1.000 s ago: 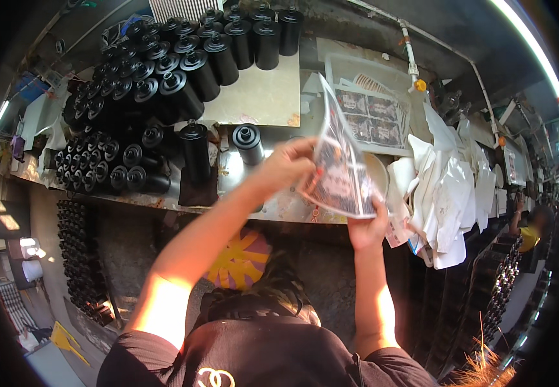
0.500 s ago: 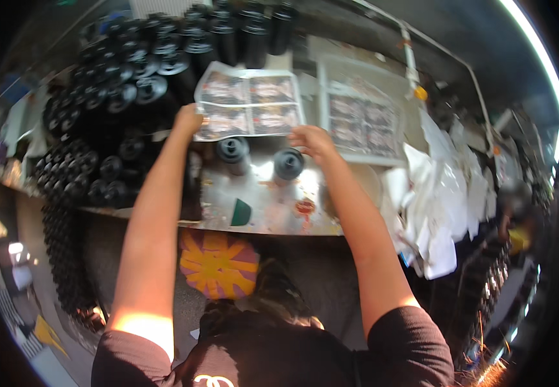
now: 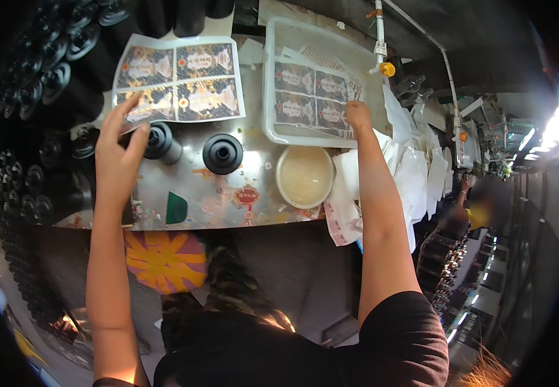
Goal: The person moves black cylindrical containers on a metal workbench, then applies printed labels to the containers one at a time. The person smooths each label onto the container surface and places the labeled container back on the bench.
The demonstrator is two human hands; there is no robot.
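My left hand is at the lower left corner of a printed sheet, thumb and fingers spread apart. The sheet has several dark patterned panels and a white border, and lies at the back of the metal table. My right hand reaches over a shallow translucent tray. Its fingers are closed at the right edge of a similar wet sheet lying in the tray. Two black bottles with stepped round tops stand just in front of the first sheet, the left one close to my left hand.
A round tub of cloudy liquid sits before the tray. On the metal table lies a green scraper. Many black bottles crowd the left. White sheets hang at the right, below a pipe with an orange tap.
My right hand has left the first sheet and moved right to the tray. The first sheet, held in both hands before, now lies down. My left hand's fingers have spread. The view has swung right.
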